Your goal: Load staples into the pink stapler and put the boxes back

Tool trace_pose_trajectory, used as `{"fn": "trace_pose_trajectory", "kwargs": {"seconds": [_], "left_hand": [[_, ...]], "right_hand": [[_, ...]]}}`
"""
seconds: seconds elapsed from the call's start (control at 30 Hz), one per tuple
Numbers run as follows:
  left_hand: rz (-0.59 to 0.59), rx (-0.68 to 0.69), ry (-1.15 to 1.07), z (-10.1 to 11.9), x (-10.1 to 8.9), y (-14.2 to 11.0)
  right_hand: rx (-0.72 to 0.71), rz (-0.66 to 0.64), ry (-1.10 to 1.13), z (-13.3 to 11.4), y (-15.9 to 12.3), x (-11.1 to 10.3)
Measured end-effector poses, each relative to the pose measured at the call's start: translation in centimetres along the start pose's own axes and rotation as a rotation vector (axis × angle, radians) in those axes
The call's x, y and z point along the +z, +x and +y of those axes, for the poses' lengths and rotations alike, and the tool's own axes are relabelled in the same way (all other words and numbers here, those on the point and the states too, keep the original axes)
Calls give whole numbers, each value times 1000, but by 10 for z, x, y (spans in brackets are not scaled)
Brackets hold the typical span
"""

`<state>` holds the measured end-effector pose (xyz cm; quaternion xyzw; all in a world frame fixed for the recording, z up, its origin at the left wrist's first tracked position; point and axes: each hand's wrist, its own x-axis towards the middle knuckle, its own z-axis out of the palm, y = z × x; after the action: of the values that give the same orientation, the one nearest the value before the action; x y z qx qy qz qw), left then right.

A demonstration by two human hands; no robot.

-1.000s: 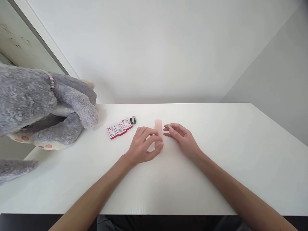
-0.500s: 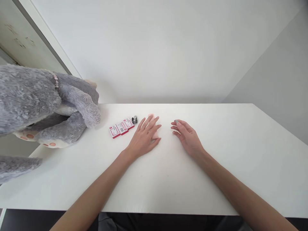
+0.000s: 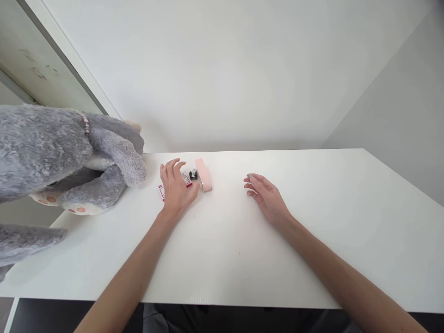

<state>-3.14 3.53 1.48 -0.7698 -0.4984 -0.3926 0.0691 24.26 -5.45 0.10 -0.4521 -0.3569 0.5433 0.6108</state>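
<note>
My left hand [image 3: 176,188] is open, fingers spread and slightly bent, over the small red-and-white boxes [image 3: 187,179], hiding most of them. I cannot tell whether it touches them. Right of that hand lies a pink stapler [image 3: 204,175], apart from the fingers. A small black-and-silver clip-like object [image 3: 193,174] sits between the boxes and the stapler. My right hand [image 3: 265,196] rests on the table further right, with curled fingers and the thumb against the index finger. A small grey-green spot shows at the thumb tip, too small to name.
A big grey plush toy [image 3: 114,157] with a bead string takes up the left end of the white table [image 3: 222,259]. Behind the table stands a white wall [image 3: 236,74]. The table's front edge runs close to my body.
My left hand has moved left, off the pink stapler and over the boxes. The stapler now lies further left, beside the black clip-like object. My right hand has stayed nearly still.
</note>
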Motion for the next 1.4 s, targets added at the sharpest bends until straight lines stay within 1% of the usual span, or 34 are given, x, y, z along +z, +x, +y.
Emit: {"fn": "trace_pose_trajectory", "kwargs": {"seconds": [0.1, 0.27, 0.37, 0.5, 0.63, 0.73, 0.8, 0.87, 0.93, 1.03, 1.1, 1.17, 1.27, 1.33, 1.4], "left_hand": [[-44, -61, 63, -9, -4, 2], [-150, -79, 195, -14, -5, 0], [-184, -103, 240, -17, -4, -3], [-165, -90, 257, -18, -2, -6], [-78, -83, 238, -16, -3, -7], [-6, -105, 163, -13, -5, -4], [43, -89, 72, -7, -7, -3], [85, -34, -39, 2, -7, -3], [96, 44, -133, 15, -5, -6], [71, 192, -232, 33, -1, -13], [3, 263, -273, 41, 1, -17], [-73, 296, -311, 46, 3, -20], [-119, 293, -378, 49, 4, -24], [-157, 242, -447, 53, 3, -27], [-216, 174, -565, 60, 1, -28]], "right_hand": [[-3, 3, -1, 1, 2, -1], [-5, -2, 25, 1, 2, -2], [-11, -5, 14, 1, 2, -1], [-16, -14, 17, 0, 1, 0], [-17, -20, 36, 0, 1, 0], [-21, -24, 29, 0, 2, 0], [-23, -32, 17, 0, 2, 0], [-30, -61, -4, -1, 1, 1], [-42, -110, -52, -3, -1, 2], [-65, -221, -150, -7, -7, 4], [-77, -320, -197, -10, -11, 6], [-69, -419, -213, -12, -15, 8], [-3, -496, -252, -12, -18, 10], [59, -498, -281, -11, -19, 9], [92, -482, -268, -9, -18, 8]]}}
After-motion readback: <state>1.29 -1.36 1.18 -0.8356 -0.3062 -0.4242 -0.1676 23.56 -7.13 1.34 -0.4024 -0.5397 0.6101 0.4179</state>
